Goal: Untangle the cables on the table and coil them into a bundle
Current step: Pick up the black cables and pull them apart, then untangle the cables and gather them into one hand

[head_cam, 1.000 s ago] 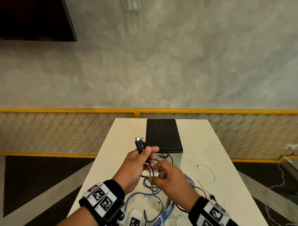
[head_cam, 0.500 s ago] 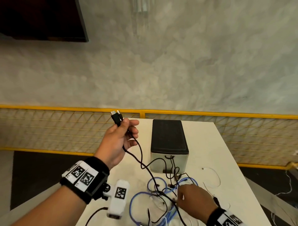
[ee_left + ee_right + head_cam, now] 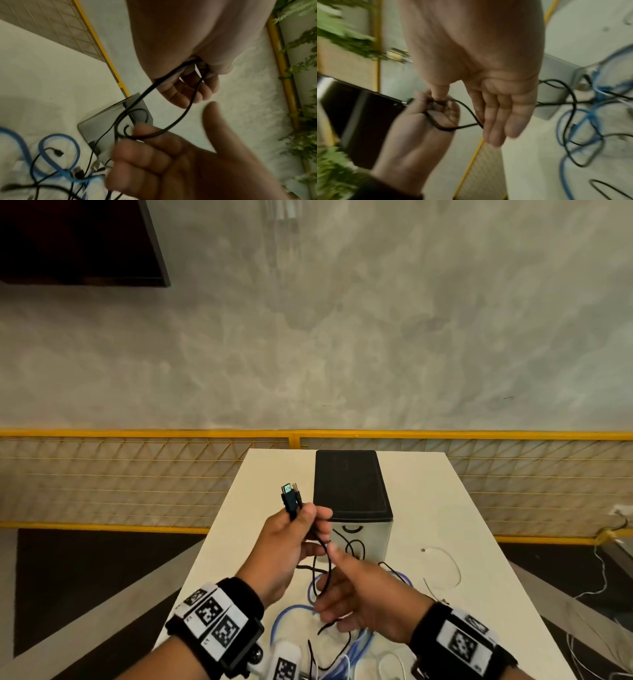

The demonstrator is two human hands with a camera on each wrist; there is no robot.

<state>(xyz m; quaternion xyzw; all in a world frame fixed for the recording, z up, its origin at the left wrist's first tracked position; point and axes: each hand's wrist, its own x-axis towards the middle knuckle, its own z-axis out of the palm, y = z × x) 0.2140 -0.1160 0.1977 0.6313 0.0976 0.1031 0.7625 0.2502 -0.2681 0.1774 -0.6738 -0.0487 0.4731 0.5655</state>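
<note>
My left hand (image 3: 303, 530) is raised over the white table (image 3: 445, 508) and grips a black cable (image 3: 327, 556), whose two plugs (image 3: 290, 498) stick up above the fist. The cable hangs from the fist in a loop and runs down into the tangle. Just below, my right hand (image 3: 342, 583) has its fingers (image 3: 496, 119) straight, and the loop (image 3: 467, 108) passes across them. The left wrist view shows the loop (image 3: 185, 112) between my left hand (image 3: 188, 83) and my right hand (image 3: 171, 162). A blue cable (image 3: 284, 614) and more black cable lie tangled beneath.
A box with a black top (image 3: 352, 484) stands mid-table just beyond my hands, with a black cable end at its near face. A thin white cable (image 3: 445, 559) curls to the right. A yellow mesh fence (image 3: 137, 474) runs behind the table.
My left hand swung out to the left with the black cable, then came back to the middle. My right hand left the tangle on the table and rose under the hanging loop.
</note>
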